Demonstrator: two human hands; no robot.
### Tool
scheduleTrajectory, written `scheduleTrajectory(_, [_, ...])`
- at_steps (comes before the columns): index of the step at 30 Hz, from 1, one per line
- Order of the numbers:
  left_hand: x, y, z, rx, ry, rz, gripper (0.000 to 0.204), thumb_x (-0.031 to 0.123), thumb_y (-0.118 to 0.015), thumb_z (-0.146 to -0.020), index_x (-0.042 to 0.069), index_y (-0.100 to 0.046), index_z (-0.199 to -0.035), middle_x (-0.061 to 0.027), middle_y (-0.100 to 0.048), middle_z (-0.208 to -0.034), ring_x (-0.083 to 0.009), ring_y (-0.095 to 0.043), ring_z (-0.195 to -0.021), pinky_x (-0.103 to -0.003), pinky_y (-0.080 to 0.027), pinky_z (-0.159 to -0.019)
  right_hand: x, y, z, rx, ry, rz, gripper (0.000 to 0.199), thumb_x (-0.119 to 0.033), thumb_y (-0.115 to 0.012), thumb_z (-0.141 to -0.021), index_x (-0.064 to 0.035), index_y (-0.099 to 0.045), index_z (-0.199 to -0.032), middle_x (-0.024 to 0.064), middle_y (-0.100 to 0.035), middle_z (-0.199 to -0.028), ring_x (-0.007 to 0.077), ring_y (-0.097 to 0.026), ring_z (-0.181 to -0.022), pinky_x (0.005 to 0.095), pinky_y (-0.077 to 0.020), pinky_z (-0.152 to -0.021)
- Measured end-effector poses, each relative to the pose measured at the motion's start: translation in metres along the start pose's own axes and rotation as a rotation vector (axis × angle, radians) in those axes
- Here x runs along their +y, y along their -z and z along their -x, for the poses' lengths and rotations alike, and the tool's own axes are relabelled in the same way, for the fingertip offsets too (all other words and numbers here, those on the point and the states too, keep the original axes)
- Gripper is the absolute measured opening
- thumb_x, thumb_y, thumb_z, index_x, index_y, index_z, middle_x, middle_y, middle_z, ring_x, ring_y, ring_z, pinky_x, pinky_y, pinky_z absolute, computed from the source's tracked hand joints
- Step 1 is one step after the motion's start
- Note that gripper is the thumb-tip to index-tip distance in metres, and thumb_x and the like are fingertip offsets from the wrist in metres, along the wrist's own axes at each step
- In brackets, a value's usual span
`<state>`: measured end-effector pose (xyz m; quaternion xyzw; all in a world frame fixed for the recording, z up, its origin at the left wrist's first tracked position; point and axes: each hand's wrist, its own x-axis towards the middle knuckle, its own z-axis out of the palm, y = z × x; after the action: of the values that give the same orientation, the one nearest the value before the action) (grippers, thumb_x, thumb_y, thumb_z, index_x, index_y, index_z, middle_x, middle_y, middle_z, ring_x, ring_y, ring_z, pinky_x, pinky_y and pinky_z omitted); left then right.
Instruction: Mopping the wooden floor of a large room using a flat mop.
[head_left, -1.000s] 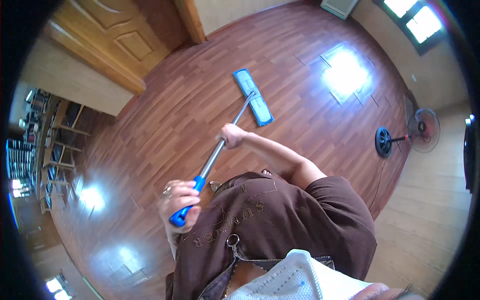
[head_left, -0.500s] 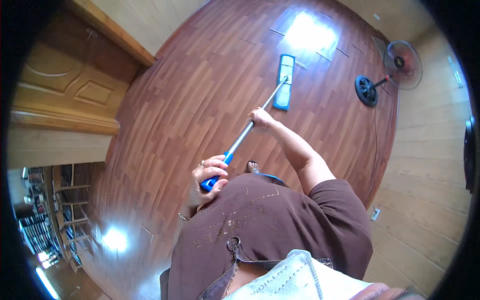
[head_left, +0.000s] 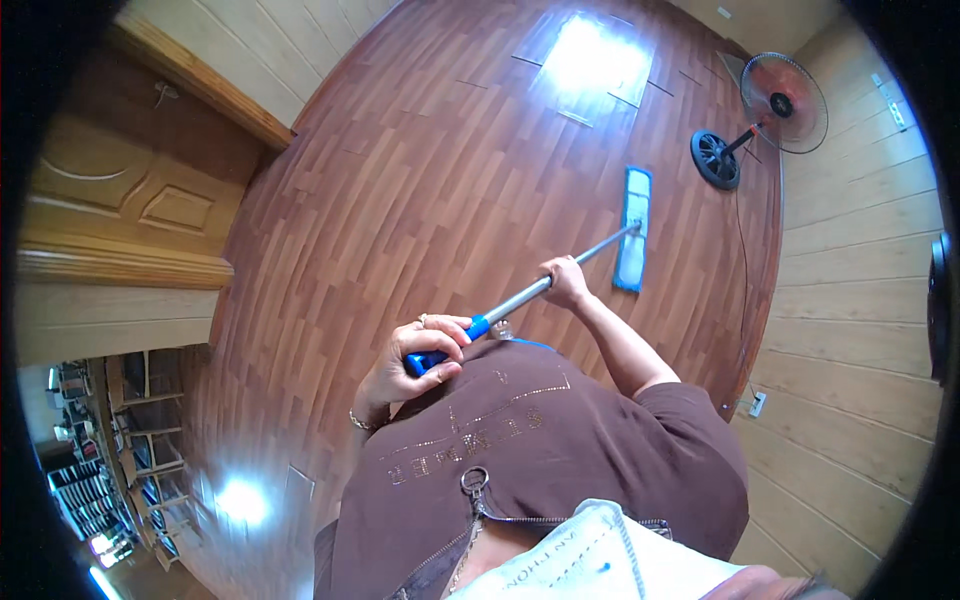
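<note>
A flat mop (head_left: 633, 262) with a long blue-fringed head lies on the wood-plank floor, right of centre. Its silver pole runs down and left to a blue grip close to my body. My left hand (head_left: 422, 350), wearing a ring and a bracelet at the wrist, is closed around the blue grip (head_left: 479, 327). Farther along, my right hand (head_left: 566, 281) wraps round the metal pole (head_left: 520, 299), arm stretched forward. Part of my foot (head_left: 502, 330) shows just beyond my brown shirt.
A standing fan (head_left: 717, 160) with a round black base is at the far right, its cord (head_left: 741, 260) trailing along the wall. A wooden door (head_left: 150, 170) is on the left. Shelves or chairs (head_left: 150, 440) stand lower left. Bright light reflects off the far floor.
The mop head has moved right and nearer to me across the floor. My right hand has gone right and closer with the pole; my left hand stays on the grip, slightly shifted.
</note>
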<state>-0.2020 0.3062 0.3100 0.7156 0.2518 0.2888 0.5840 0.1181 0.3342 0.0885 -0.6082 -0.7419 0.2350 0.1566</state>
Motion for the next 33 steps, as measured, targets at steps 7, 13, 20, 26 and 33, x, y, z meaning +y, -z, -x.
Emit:
scheduleTrajectory(7, [0.043, 0.005, 0.034, 0.115, 0.069, 0.045, 0.010, 0.005, -0.072, -0.071, 0.002, -0.066, -0.078, -0.0100, -0.066, -0.091, -0.0286, -0.060, -0.103, -0.044, -0.044, -0.096, -0.040, -0.013, 0.023, 0.025, 0.072, -0.069, 0.025, -0.029, -0.071, -0.062, -0.0109, -0.055, -0.057, 0.0112, -0.060, -0.064, 0.0329, -0.060, -0.068, 0.0419, -0.0453, -0.069])
scheduleTrajectory(13, [0.077, -0.010, 0.099, 0.336, -0.009, -0.094, 0.008, 0.009, -0.071, -0.069, 0.004, -0.066, -0.073, -0.0095, -0.066, -0.084, -0.0273, -0.062, -0.093, -0.044, -0.046, -0.092, -0.092, -0.040, 0.005, -0.097, 0.258, -0.112, 0.014, -0.014, -0.065, -0.053, -0.0092, -0.053, -0.061, 0.0136, -0.060, -0.069, 0.0370, -0.058, -0.075, 0.0440, -0.0459, -0.068])
scheduleTrajectory(20, [0.100, -0.071, 0.166, 0.544, -0.191, -0.309, 0.007, 0.007, -0.071, -0.068, 0.007, -0.067, -0.074, -0.0095, -0.067, -0.085, -0.0286, -0.066, -0.087, -0.041, -0.050, -0.082, -0.160, -0.054, 0.007, -0.326, 0.565, -0.119, 0.016, -0.007, -0.063, -0.050, -0.0068, -0.050, -0.060, 0.0155, -0.051, -0.062, 0.0380, -0.054, -0.065, 0.0452, -0.0398, -0.058])
scheduleTrajectory(26, [0.113, -0.138, 0.172, 0.797, -0.072, -0.458, 0.009, 0.002, -0.072, -0.070, 0.005, -0.064, -0.071, -0.0070, -0.065, -0.076, -0.0252, -0.065, -0.079, -0.040, -0.051, -0.081, -0.186, -0.086, -0.009, -0.470, 0.906, -0.305, 0.015, -0.011, -0.060, -0.068, -0.0072, -0.049, -0.058, 0.0201, -0.048, -0.059, 0.0419, -0.052, -0.059, 0.0458, -0.0375, -0.050])
scheduleTrajectory(33, [0.136, -0.187, 0.204, 1.007, 0.076, -0.705, 0.013, 0.011, -0.076, -0.065, 0.009, -0.064, -0.070, -0.0045, -0.068, -0.078, -0.0241, -0.068, -0.081, -0.038, -0.049, -0.074, -0.245, -0.130, 0.027, -0.729, 1.085, -0.422, 0.032, -0.024, -0.072, -0.073, -0.0044, -0.051, -0.061, 0.0172, -0.048, -0.056, 0.0328, -0.049, -0.053, 0.0403, -0.0384, -0.050])
